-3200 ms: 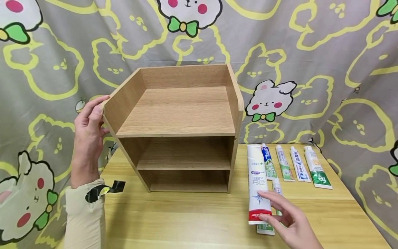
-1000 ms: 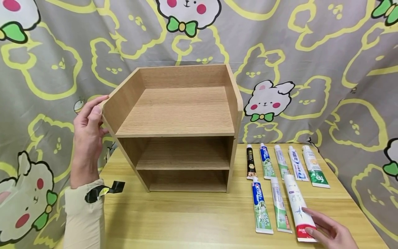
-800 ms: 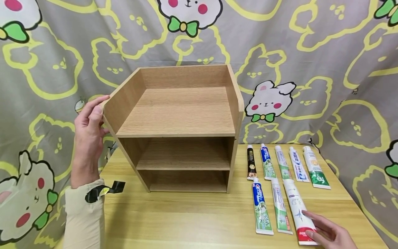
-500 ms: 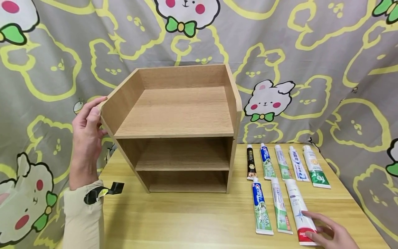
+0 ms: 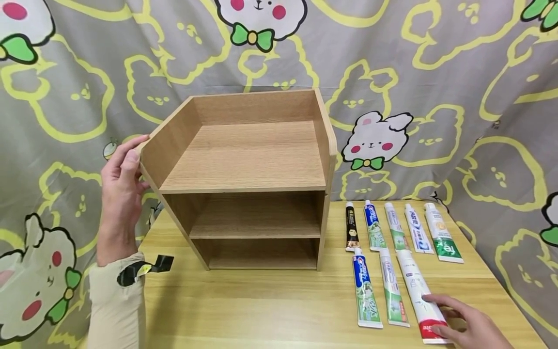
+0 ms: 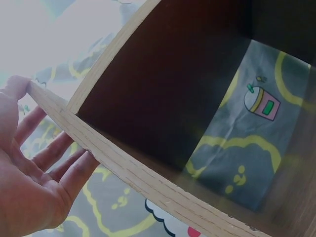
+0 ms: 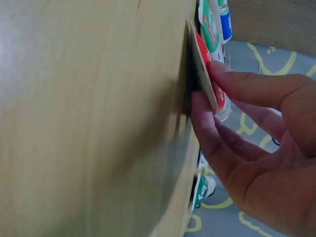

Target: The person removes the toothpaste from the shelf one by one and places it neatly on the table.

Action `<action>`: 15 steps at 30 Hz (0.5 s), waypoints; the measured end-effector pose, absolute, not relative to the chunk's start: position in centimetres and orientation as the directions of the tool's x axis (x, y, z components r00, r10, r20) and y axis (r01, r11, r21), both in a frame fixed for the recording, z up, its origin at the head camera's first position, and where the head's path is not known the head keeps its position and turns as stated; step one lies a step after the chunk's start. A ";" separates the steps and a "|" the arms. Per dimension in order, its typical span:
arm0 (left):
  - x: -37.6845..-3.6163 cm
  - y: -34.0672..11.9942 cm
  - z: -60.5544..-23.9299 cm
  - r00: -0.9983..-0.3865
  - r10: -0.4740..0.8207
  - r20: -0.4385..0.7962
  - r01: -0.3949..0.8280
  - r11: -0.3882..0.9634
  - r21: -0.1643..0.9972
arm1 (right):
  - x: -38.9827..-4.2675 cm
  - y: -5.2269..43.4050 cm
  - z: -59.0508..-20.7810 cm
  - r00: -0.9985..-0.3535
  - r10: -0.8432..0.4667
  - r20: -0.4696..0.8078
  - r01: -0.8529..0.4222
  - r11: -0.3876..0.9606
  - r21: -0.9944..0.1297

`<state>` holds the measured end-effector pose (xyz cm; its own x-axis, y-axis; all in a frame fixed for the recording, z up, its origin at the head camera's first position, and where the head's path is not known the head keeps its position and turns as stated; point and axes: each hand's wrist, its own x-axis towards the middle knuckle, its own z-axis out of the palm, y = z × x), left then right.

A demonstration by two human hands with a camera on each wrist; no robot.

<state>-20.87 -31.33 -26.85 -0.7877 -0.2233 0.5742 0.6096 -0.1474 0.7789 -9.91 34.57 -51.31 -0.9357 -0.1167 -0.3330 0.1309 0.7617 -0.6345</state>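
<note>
At the left side of a small wooden desktop shelf [image 5: 246, 157], my left hand [image 5: 121, 196] grips the upper edge of the side panel. In the left wrist view the thumb lies on one side of that panel [image 6: 123, 160] and the fingers on the other. My right hand [image 5: 475, 320] pinches a white toothpaste tube [image 5: 419, 288] by its red crimped end, thumb on one face. The right wrist view shows this red end [image 7: 210, 74] between thumb and fingers, close to the wooden tabletop. Left of it lies a slim white-and-green toothpaste tube [image 5: 394, 291].
A blue-and-green toothpaste tube [image 5: 366, 291] lies leftmost in the front row. Behind is a row of several tubes, from a black one [image 5: 351, 228] to a white-and-green one [image 5: 444, 235]. A patterned curtain [image 5: 375, 58] hangs behind the table [image 5: 253, 310].
The right hand has carried the white-and-red toothpaste tube rightward and down to the front row's right end, uncovering the black tube. Lately it has barely shifted. The left hand stays on the shelf.
</note>
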 end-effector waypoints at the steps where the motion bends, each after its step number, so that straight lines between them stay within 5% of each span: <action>1: -20.9 -31.3 -26.8 -0.787 -0.222 0.575 0.610 -0.142 0.780 | -9.9 34.6 -51.3 -0.937 -0.119 -0.328 0.122 0.767 -0.629; 15: -21.2 -31.5 -26.6 -0.813 -0.147 0.564 0.579 -0.096 0.810 | -9.4 34.3 -51.4 -0.946 -0.087 -0.311 0.125 0.789 -0.602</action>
